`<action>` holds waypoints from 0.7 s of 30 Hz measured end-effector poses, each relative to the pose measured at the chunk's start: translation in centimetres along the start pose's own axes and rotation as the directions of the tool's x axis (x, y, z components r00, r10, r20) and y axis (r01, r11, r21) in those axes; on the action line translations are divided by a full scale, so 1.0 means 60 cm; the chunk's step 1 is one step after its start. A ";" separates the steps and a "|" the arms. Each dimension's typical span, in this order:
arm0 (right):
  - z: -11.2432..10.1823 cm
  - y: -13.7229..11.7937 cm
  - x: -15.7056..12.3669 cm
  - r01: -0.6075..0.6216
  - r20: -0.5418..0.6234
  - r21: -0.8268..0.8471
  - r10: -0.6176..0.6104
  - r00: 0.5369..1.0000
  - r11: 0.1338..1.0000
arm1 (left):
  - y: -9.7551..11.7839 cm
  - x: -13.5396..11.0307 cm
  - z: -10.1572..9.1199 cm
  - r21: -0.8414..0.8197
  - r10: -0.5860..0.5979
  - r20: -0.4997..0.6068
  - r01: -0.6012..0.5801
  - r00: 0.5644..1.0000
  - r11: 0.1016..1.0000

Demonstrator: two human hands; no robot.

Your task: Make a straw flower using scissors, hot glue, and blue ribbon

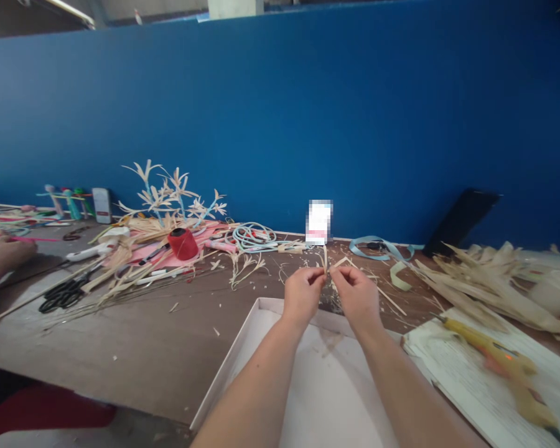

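Observation:
My left hand (302, 291) and my right hand (356, 294) are held close together above the far edge of a white tray (236, 364). Both are closed in a pinch on the same thin pale strip of dried husk (325, 259), which sticks up between the fingertips. Small husk scraps lie on the brown table (135, 348) and in the tray just below the hands.
A yellow glue gun (504, 367) lies on white paper at the right, beside a pile of dried husks (490, 286). Black scissors (63, 294), a red thread spool (183, 244), husk flowers (172, 196) and cords lie at the left. Another person's hand (2, 256) rests at the far left. A blue wall stands behind.

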State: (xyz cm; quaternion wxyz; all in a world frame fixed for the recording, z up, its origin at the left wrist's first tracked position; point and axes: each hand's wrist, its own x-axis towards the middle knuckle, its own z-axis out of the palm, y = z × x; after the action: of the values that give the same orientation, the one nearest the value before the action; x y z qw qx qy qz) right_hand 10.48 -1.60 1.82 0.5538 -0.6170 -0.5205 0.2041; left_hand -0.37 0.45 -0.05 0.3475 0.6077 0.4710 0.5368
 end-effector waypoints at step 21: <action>0.003 0.004 0.001 -0.060 0.018 0.032 0.060 0.998 0.998 | 0.003 -0.003 -0.002 0.027 0.021 -0.006 -0.021 1.000 0.999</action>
State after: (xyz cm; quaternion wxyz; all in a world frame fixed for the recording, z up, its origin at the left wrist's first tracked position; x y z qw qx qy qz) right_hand 10.46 -1.44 1.59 0.5530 -0.6215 -0.5030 0.2342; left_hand -0.42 0.20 0.08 0.3320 0.6156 0.4730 0.5359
